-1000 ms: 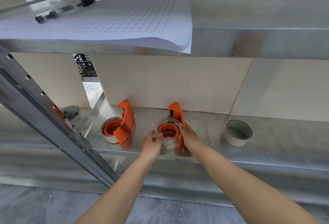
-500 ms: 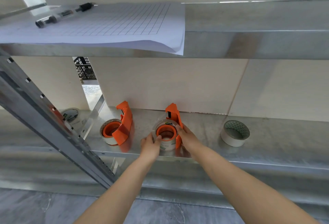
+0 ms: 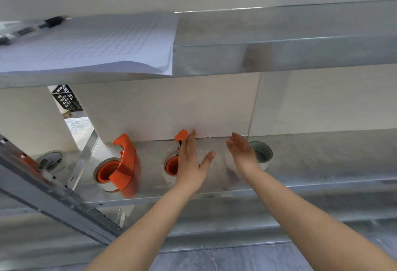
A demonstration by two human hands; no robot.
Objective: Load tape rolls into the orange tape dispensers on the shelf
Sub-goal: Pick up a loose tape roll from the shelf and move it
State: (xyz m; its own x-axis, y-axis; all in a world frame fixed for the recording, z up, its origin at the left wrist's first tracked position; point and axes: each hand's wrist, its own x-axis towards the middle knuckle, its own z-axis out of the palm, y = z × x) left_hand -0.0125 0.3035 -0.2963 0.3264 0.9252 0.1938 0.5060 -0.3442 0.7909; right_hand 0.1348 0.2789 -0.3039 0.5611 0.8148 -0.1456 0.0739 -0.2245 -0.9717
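Two orange tape dispensers stand on the metal shelf. The left dispenser holds a tape roll round its orange hub. The middle dispenser also carries a roll and is half hidden behind my left hand, which is raised in front of it with fingers straight and holds nothing. My right hand hovers open to the right, fingers extended, just in front of a loose white tape roll lying on the shelf. Neither hand grips anything.
A slanted metal upright crosses the lower left. Behind it lies another tape roll. The upper shelf carries a gridded paper sheet and a marker. A tiled wall backs the shelf.
Both hands have let go of the middle dispenser's roll and opened. My right hand moved right towards the loose roll; my left lifted in front of the dispenser. The camera tilted down.
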